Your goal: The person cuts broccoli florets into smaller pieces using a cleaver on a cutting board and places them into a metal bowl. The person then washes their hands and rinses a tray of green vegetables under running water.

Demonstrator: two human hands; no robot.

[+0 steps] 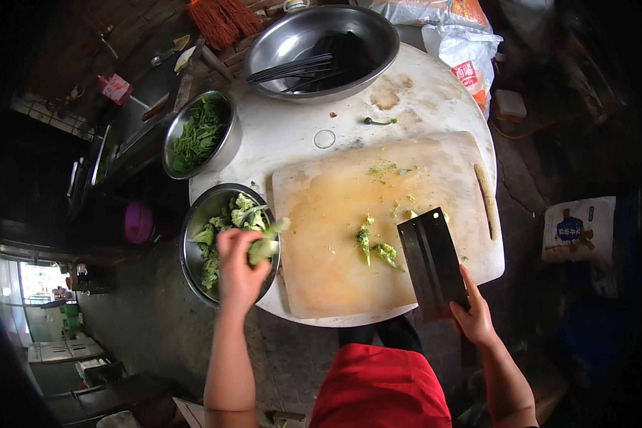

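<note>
My left hand (pixel 241 267) is over a metal bowl (pixel 187 267) of cut broccoli (pixel 209 273) at the table's left edge. Between its fingers are blurred broccoli pieces (pixel 264 249). In my right hand (pixel 476 315) is a dark cleaver (pixel 432 262), its wide blade over the right part of the cutting board (pixel 331 214). Two small broccoli florets (pixel 362 243) lie on the board left of the blade, with green crumbs scattered farther back. The cleaver's handle is mostly hidden by my fingers.
Behind the broccoli stands a metal bowl of leafy greens (pixel 200 136). A large steel basin (pixel 321 88) holding dark strips sits at the back of the round white table (pixel 353 115). A green stem (pixel 380 122) lies behind the board. Plastic bags (pixel 460 48) are at the back right.
</note>
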